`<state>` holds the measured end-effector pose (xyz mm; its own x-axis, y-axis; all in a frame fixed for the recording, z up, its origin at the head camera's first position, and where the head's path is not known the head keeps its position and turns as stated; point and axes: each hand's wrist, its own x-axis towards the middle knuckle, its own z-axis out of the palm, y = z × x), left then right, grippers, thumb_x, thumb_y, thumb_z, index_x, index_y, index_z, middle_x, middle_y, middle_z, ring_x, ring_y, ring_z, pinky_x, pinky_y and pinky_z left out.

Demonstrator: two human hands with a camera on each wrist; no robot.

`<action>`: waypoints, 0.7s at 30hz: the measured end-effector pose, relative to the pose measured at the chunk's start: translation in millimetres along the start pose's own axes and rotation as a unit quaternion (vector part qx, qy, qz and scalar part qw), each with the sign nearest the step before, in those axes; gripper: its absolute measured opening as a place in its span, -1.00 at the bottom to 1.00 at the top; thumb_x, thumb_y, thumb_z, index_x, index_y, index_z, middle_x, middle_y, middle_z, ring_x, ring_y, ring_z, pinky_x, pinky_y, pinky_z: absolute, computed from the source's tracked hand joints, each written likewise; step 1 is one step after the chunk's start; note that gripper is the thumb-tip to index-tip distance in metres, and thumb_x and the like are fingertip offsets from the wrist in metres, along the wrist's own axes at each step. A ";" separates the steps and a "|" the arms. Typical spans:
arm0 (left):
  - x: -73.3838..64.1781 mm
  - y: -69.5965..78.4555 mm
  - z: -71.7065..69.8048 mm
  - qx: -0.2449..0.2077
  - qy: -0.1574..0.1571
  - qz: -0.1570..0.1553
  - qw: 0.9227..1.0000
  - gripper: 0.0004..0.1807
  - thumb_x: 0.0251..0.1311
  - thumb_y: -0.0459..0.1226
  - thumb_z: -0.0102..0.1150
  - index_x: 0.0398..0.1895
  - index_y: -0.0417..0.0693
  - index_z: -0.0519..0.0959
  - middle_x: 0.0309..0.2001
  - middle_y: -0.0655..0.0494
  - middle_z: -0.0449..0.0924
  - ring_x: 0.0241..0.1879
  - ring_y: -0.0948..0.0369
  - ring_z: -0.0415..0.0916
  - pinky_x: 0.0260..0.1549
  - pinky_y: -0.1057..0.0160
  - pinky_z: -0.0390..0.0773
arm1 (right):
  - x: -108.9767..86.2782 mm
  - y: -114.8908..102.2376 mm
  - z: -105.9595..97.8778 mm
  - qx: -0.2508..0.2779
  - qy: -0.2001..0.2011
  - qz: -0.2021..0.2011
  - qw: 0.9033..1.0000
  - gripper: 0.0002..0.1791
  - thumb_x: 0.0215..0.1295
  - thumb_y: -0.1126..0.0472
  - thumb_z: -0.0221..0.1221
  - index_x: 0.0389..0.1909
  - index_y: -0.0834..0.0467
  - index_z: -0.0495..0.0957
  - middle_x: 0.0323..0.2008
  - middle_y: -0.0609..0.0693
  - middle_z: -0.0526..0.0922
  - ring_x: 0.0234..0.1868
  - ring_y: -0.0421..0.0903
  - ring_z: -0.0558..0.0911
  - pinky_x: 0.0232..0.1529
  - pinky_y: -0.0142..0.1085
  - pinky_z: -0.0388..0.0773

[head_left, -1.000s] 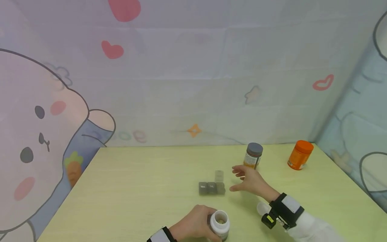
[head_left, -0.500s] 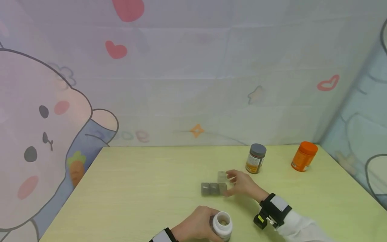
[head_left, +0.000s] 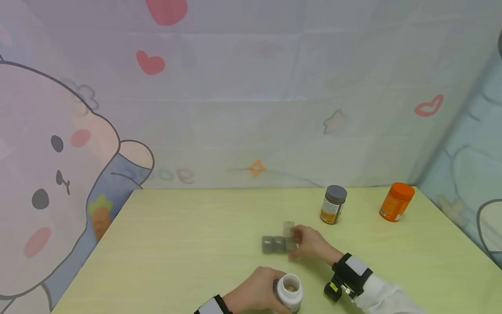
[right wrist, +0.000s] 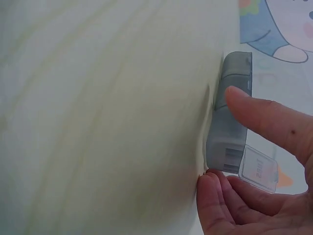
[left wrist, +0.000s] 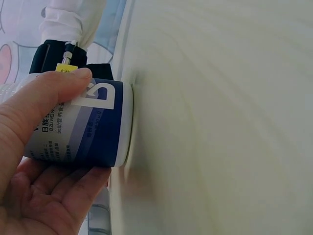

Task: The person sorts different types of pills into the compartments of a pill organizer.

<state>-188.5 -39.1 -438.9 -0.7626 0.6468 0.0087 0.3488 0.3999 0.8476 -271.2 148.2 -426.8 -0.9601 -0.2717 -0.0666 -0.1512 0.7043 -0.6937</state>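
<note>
My left hand [head_left: 256,290] grips a pill bottle [head_left: 289,293] at the table's front, its thumb on one side and fingers on the other. The bottle is upright and uncapped, with small pale pieces inside. Its blue and white label [left wrist: 93,122] shows in the left wrist view. Farther back lies a grey pill organizer [head_left: 273,244] with three compartments in a row; the rightmost lid [head_left: 288,227] stands open, flipped backward. My right hand [head_left: 311,244] holds the organizer's right end. In the right wrist view the thumb [right wrist: 239,100] presses its front side and the fingers curl at its end.
Behind the right hand stands a jar with a grey lid [head_left: 333,205]. An orange jar [head_left: 397,202] stands near the table's back right corner. The pale yellow table [head_left: 176,244] ends at a patterned cloth backdrop [head_left: 235,87].
My right hand has moved left, from beside the organizer onto its right end, and its fingers have closed in. The left hand keeps hold of the bottle. The view has shifted slightly.
</note>
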 end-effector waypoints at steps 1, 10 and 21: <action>0.1 0.3 -0.1 0.000 0.000 0.000 1.000 -0.54 -0.34 -0.27 0.51 -0.22 -0.01 0.62 -0.35 0.40 0.59 -0.32 0.53 0.45 -0.26 0.46 0.43 | -0.2 -0.2 0.3 0.000 0.000 0.003 1.000 -0.25 -0.39 0.35 0.47 -0.03 0.41 0.42 -0.25 0.11 0.57 -0.18 0.00 0.54 -0.15 -0.16 0.49; 0.6 1.4 -0.7 0.011 -0.004 0.003 1.000 -0.53 -0.32 -0.26 0.50 -0.19 -0.03 0.62 -0.32 0.37 0.60 -0.31 0.53 0.45 -0.26 0.46 0.44 | 0.8 0.7 3.0 0.017 0.009 0.011 1.000 -0.34 -0.38 0.40 0.45 -0.10 0.39 0.47 -0.25 0.09 0.58 -0.20 -0.02 0.55 -0.15 -0.17 0.50; 4.5 -2.1 -5.5 0.000 -0.015 0.011 1.000 -0.53 -0.35 -0.29 0.51 -0.21 -0.02 0.61 -0.34 0.42 0.58 -0.31 0.53 0.44 -0.23 0.46 0.41 | 2.6 3.5 6.3 0.016 0.019 0.011 1.000 -0.39 -0.39 0.41 0.44 -0.14 0.36 0.50 -0.32 0.06 0.57 -0.25 -0.07 0.54 -0.18 -0.19 0.50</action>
<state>-195.6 -40.6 -437.7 -0.7376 0.6752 0.0109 0.3653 0.3854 0.8474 -272.7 145.9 -433.9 -0.9715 -0.2307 -0.0549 -0.1231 0.6885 -0.7147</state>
